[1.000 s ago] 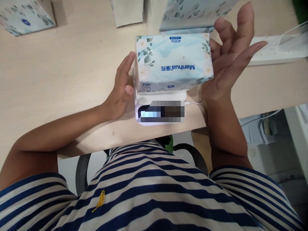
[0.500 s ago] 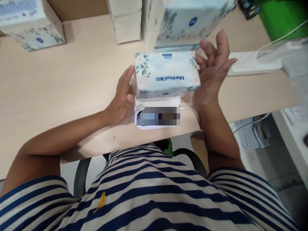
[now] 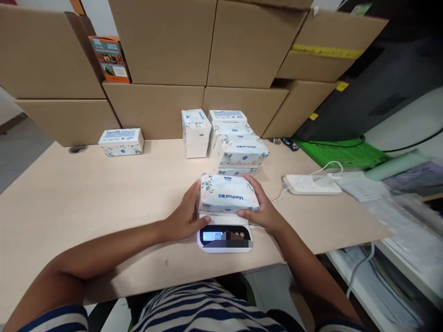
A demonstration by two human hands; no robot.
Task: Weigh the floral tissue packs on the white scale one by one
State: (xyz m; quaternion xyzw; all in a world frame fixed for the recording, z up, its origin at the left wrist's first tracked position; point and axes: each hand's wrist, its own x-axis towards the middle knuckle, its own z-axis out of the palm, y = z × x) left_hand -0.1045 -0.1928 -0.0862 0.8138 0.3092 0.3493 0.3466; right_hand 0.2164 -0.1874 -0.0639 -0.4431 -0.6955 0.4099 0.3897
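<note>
Left hand [image 3: 183,217] and right hand [image 3: 267,212] clamped on opposite ends of Manhua tissue pack [image 3: 228,193], over digital scale [image 3: 209,236]; contact with platform unclear. Stacked tissue packs [image 3: 240,150] crowd just behind; lone tissue pack [image 3: 121,143] farther left. Power strip [image 3: 311,185] right, cable trailing. Cardboard boxes [image 3: 162,41] wall off desk's [image 3: 138,189] back.

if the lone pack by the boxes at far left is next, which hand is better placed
Probably the left hand: the lone pack stands on that side, nearer it than the right hand. Both hands grip the Manhua pack over the scale, though, so neither is free.
</note>
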